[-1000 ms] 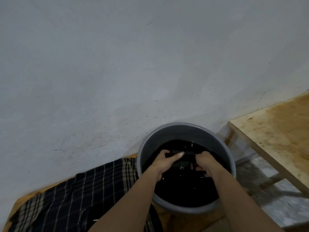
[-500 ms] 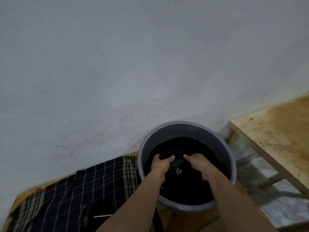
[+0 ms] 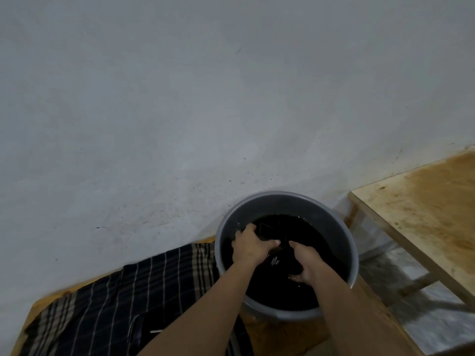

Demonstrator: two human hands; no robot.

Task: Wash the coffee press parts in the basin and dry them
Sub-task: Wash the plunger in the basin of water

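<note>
Grey wall behind; grey basin point(image 3: 341, 227) on desk point(image 3: 290, 335), dark water. Left hand point(image 3: 250, 246), right hand point(image 3: 305, 264): fingers curled round black coffee press part point(image 3: 279, 256).

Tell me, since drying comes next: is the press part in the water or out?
In: both hands, left hand and right hand, hold the dark part low inside the basin.

— Where can your hands pass?
— Only over the basin point(image 3: 331, 219) rim; both forearms already cross its near edge; your left hand point(image 3: 250, 246) and right hand point(image 3: 307, 263) crowd the dark part point(image 3: 276, 253) between them.
— What hems you in?
— The wall point(image 3: 180, 111) stands just behind the basin; the checked cloth point(image 3: 123, 299) lies to your left; the wooden table point(image 3: 424, 209) juts in on your right.
</note>
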